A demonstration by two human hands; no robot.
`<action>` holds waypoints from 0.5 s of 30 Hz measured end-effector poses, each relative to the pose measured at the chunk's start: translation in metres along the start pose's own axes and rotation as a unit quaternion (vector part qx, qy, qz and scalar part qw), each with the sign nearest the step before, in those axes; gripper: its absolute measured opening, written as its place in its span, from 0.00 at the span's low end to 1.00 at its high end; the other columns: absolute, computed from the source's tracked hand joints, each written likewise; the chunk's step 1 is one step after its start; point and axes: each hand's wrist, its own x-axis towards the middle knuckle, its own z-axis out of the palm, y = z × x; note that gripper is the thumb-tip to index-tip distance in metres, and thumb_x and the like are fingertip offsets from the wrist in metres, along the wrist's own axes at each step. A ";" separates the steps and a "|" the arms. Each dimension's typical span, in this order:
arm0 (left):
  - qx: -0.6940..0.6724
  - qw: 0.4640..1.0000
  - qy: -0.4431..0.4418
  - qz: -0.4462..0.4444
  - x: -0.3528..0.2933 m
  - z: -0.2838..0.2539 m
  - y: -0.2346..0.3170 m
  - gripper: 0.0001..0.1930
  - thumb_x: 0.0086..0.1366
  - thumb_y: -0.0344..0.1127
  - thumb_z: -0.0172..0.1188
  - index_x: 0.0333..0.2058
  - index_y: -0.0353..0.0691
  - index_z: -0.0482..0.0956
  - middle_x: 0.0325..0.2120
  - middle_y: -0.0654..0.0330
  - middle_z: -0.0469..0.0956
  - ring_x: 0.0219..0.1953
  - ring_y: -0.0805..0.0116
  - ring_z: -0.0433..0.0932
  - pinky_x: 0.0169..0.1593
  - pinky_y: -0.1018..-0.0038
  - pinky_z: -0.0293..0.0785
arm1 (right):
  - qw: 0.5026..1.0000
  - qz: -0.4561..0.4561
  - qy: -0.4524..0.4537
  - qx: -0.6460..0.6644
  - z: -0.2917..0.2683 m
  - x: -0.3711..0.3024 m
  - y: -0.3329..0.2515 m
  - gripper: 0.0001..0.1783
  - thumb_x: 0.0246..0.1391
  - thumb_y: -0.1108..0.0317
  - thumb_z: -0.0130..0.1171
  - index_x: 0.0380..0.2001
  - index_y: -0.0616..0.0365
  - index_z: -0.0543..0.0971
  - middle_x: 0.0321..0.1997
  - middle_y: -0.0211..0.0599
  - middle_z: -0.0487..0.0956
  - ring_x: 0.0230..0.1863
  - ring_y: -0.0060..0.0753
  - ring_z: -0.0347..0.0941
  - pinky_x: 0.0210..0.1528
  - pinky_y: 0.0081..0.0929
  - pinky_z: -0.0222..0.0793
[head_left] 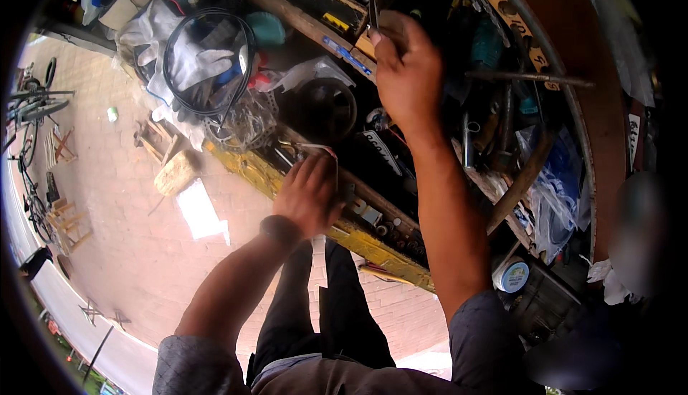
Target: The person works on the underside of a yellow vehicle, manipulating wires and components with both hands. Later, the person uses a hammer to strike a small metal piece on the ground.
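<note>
My right hand (408, 73) is raised over the far part of a cluttered tool bench. Its thumb and fingers are closed round the near end of a slim metal hand tool (373, 2), perhaps a wrench; the far end is lost in shadow. My left hand (308, 191), a dark band on its wrist, lies over the narrow front compartment of the bench. Its fingers curl down among small metal pieces, and what they grip is hidden. Beside that hand are a black wheel-like part (326, 107) and a brake disc (236, 126) in clear plastic.
A yellow worn edge (373, 248) fronts the bench. Coiled black cable (172, 58) lies on white gloves (204, 65) at the left. Wooden sticks, tools and a blue plastic bag (555, 180) crowd the right. A round tub (512, 275) stands below them. Bicycles (32, 116) stand on brick paving.
</note>
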 end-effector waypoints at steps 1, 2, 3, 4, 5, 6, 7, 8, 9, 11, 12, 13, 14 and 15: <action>0.000 1.000 -0.009 -0.002 -0.001 0.001 -0.003 0.33 0.55 0.50 0.66 0.58 0.37 0.77 0.63 0.44 0.71 0.68 0.42 0.66 0.71 0.49 0.59 | 1.000 0.010 -0.003 0.028 -0.007 -0.023 0.000 0.10 0.59 0.76 0.61 0.45 0.63 0.81 0.35 0.44 0.85 0.36 0.36 0.84 0.41 0.29 0.77; -0.003 1.000 -0.005 -0.003 0.001 0.002 -0.001 0.33 0.55 0.50 0.66 0.57 0.37 0.78 0.63 0.44 0.70 0.67 0.42 0.66 0.71 0.49 0.59 | 0.999 0.037 -0.036 0.016 -0.023 -0.044 -0.002 0.10 0.60 0.77 0.61 0.45 0.63 0.81 0.34 0.43 0.85 0.36 0.34 0.84 0.41 0.28 0.77; -0.007 1.000 -0.009 -0.007 -0.001 0.004 0.000 0.33 0.55 0.49 0.66 0.57 0.38 0.78 0.63 0.44 0.70 0.67 0.41 0.66 0.70 0.49 0.59 | 0.995 0.074 -0.069 0.007 -0.039 -0.071 -0.002 0.09 0.60 0.78 0.61 0.44 0.63 0.81 0.34 0.41 0.85 0.35 0.32 0.84 0.40 0.27 0.77; 0.008 1.000 -0.024 -0.009 -0.001 0.005 0.000 0.32 0.55 0.49 0.65 0.57 0.38 0.77 0.63 0.44 0.70 0.67 0.40 0.65 0.70 0.49 0.60 | 0.989 0.133 -0.065 0.025 -0.051 -0.098 0.003 0.10 0.60 0.78 0.60 0.45 0.62 0.81 0.34 0.41 0.85 0.35 0.30 0.84 0.40 0.27 0.77; 0.011 1.000 -0.017 -0.001 0.003 0.006 0.002 0.33 0.56 0.48 0.65 0.58 0.39 0.77 0.63 0.43 0.70 0.67 0.39 0.65 0.70 0.49 0.60 | 0.984 0.166 -0.067 -0.007 -0.071 -0.121 0.012 0.10 0.61 0.79 0.59 0.45 0.62 0.81 0.34 0.42 0.84 0.35 0.30 0.84 0.40 0.26 0.76; 0.004 1.000 -0.015 0.005 0.004 0.009 0.004 0.33 0.56 0.48 0.65 0.59 0.39 0.76 0.63 0.44 0.69 0.67 0.39 0.65 0.70 0.48 0.59 | 0.975 0.208 -0.074 -0.017 -0.094 -0.144 0.022 0.10 0.61 0.78 0.59 0.45 0.62 0.81 0.34 0.42 0.84 0.35 0.30 0.84 0.40 0.26 0.76; 0.004 1.000 -0.008 0.010 0.007 0.011 0.004 0.32 0.57 0.48 0.64 0.59 0.40 0.76 0.64 0.44 0.69 0.68 0.39 0.65 0.70 0.48 0.59 | 0.966 0.243 -0.080 -0.021 -0.114 -0.163 0.035 0.10 0.61 0.78 0.58 0.45 0.62 0.81 0.35 0.43 0.85 0.35 0.30 0.84 0.39 0.26 0.76; 0.009 1.000 -0.010 0.016 0.011 0.014 0.007 0.32 0.58 0.48 0.63 0.60 0.40 0.76 0.64 0.44 0.69 0.68 0.39 0.65 0.70 0.48 0.59 | 0.964 0.241 -0.085 -0.077 -0.140 -0.182 0.050 0.10 0.61 0.78 0.58 0.45 0.62 0.81 0.35 0.43 0.84 0.34 0.32 0.83 0.39 0.28 0.76; 0.022 0.999 -0.014 0.020 0.011 0.014 0.007 0.31 0.59 0.48 0.63 0.60 0.40 0.75 0.65 0.44 0.69 0.68 0.39 0.64 0.70 0.48 0.60 | 0.959 0.238 -0.092 -0.125 -0.161 -0.201 0.063 0.10 0.61 0.78 0.58 0.45 0.62 0.81 0.34 0.44 0.84 0.33 0.34 0.83 0.38 0.29 0.76; 0.055 0.998 -0.020 0.023 0.005 0.015 0.003 0.29 0.64 0.50 0.59 0.60 0.40 0.76 0.65 0.45 0.68 0.68 0.39 0.64 0.70 0.48 0.60 | 0.924 0.279 -0.136 -0.225 -0.183 -0.226 0.079 0.11 0.61 0.73 0.61 0.46 0.61 0.82 0.35 0.50 0.84 0.33 0.43 0.83 0.38 0.33 0.76; 0.062 0.998 -0.022 0.022 0.004 0.016 0.001 0.29 0.64 0.50 0.58 0.60 0.41 0.76 0.65 0.45 0.69 0.68 0.39 0.65 0.70 0.47 0.61 | 0.899 0.320 -0.158 -0.255 -0.190 -0.231 0.084 0.11 0.61 0.72 0.62 0.46 0.61 0.82 0.35 0.52 0.84 0.34 0.45 0.83 0.38 0.33 0.76; 0.068 0.997 -0.024 0.021 0.004 0.018 0.001 0.28 0.65 0.51 0.58 0.59 0.41 0.76 0.65 0.45 0.69 0.68 0.38 0.65 0.69 0.47 0.61 | 0.870 0.360 -0.181 -0.284 -0.197 -0.236 0.091 0.12 0.61 0.70 0.62 0.47 0.61 0.82 0.35 0.54 0.83 0.35 0.47 0.83 0.39 0.33 0.76; 0.073 0.997 -0.021 0.032 0.003 0.021 0.002 0.27 0.67 0.52 0.56 0.59 0.41 0.77 0.64 0.45 0.70 0.66 0.37 0.66 0.68 0.47 0.63 | 0.865 0.370 -0.200 -0.275 -0.203 -0.240 0.098 0.15 0.60 0.67 0.64 0.49 0.61 0.82 0.37 0.57 0.84 0.39 0.52 0.83 0.42 0.36 0.76; 0.083 0.996 -0.014 0.040 0.004 0.023 0.002 0.27 0.68 0.53 0.53 0.58 0.42 0.77 0.63 0.44 0.71 0.65 0.36 0.68 0.68 0.47 0.64 | 0.860 0.378 -0.217 -0.264 -0.206 -0.243 0.107 0.17 0.60 0.67 0.64 0.50 0.61 0.82 0.39 0.57 0.84 0.41 0.53 0.83 0.44 0.37 0.76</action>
